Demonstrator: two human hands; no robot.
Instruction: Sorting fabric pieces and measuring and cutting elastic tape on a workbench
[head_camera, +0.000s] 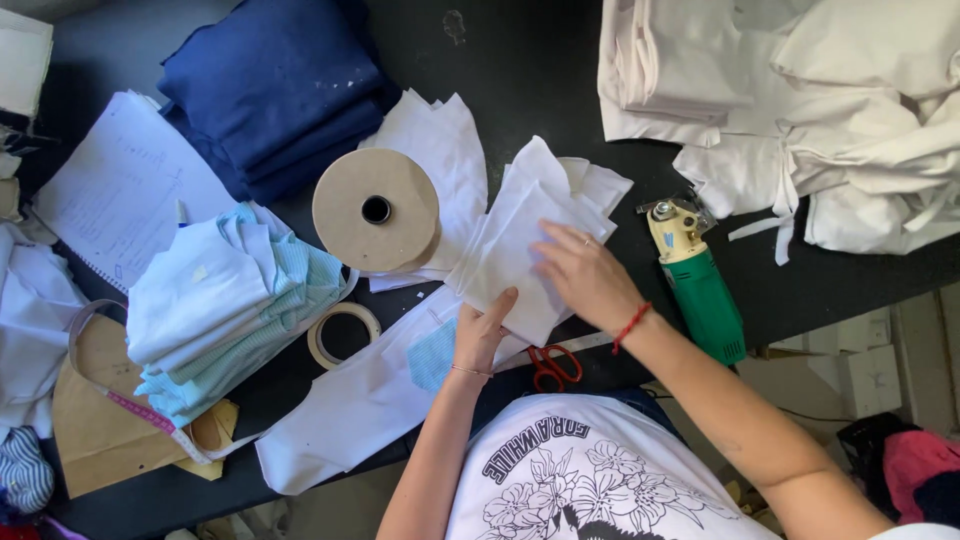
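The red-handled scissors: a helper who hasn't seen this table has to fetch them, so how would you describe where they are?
Start at the black table and find its near edge, in front of the person. The scissors lie there, just below the white fabric pieces under the right hand, left of the green and yellow cutting tool. Their red loop handles are the only red tool on the table.

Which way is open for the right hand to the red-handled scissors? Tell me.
Probably yes: the right hand rests on the white fabric pieces, and the scissors lie uncovered just below it.
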